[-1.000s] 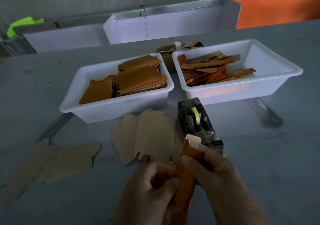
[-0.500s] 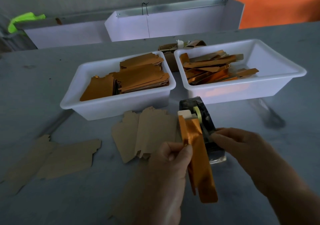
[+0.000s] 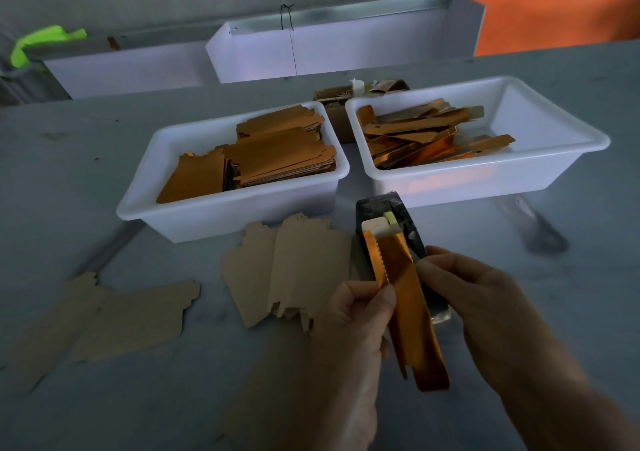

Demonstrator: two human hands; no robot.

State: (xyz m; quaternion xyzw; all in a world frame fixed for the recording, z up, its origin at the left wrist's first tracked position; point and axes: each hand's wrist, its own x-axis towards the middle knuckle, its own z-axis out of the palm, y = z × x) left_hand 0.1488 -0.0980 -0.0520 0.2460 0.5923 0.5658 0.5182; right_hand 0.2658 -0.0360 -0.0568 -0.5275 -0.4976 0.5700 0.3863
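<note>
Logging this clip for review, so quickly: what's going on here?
A person seems to be taping up orange cartons. The left hand pinches a folded orange carton upright, while the right hand reaches to the tape dispenser just behind it; whether it has tape yet is unclear. The left tub holds flat blanks, the right tub holds folded pieces, and brown card blanks lie on the table.

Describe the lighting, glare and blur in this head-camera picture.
Head view: dim, bluish light overall; the white bins are the brightest areas; the gold carton in the left hand shows orange glare; a dark object near the bins is smeared by blur; straight edges bow from wide-angle distortion.
</note>
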